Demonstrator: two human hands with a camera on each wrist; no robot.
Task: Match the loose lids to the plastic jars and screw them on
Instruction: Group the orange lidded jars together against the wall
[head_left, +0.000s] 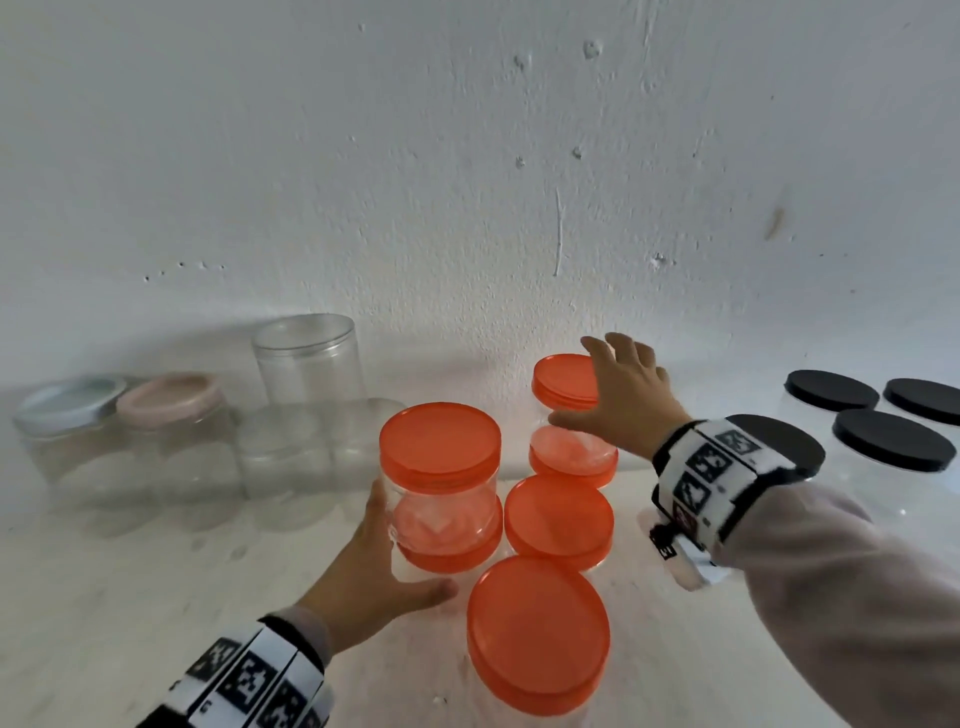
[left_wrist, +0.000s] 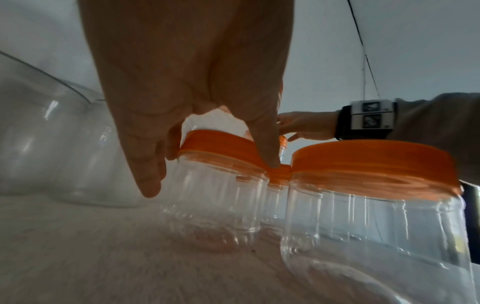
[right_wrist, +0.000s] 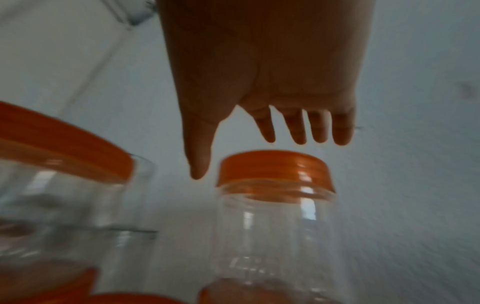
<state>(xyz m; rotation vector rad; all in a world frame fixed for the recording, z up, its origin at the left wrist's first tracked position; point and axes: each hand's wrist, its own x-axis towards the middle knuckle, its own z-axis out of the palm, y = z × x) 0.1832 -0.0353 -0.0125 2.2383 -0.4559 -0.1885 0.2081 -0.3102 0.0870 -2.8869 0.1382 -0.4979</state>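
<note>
Several clear plastic jars with orange lids stand clustered mid-table. My left hand (head_left: 387, 556) lies beside the left jar (head_left: 441, 509), fingers straight along its side and thumb stretched along the table by its base. In the left wrist view the left hand (left_wrist: 210, 174) hangs around that jar's orange lid (left_wrist: 221, 142) without closing on it. My right hand (head_left: 597, 389) spreads over the back jar's orange lid (head_left: 563, 382). In the right wrist view the right hand (right_wrist: 244, 152) hovers just above this lid (right_wrist: 275, 168), thumb down beside it, no contact visible. Two more orange-lidded jars (head_left: 558, 514) (head_left: 537, 629) stand nearer me.
At left stand clear jars, one with a pale blue lid (head_left: 67, 410), one with a pink lid (head_left: 169, 397), and a tall lidless jar (head_left: 306, 358). Jars with black lids (head_left: 893, 441) crowd the right. A white wall (head_left: 467, 182) rises close behind everything.
</note>
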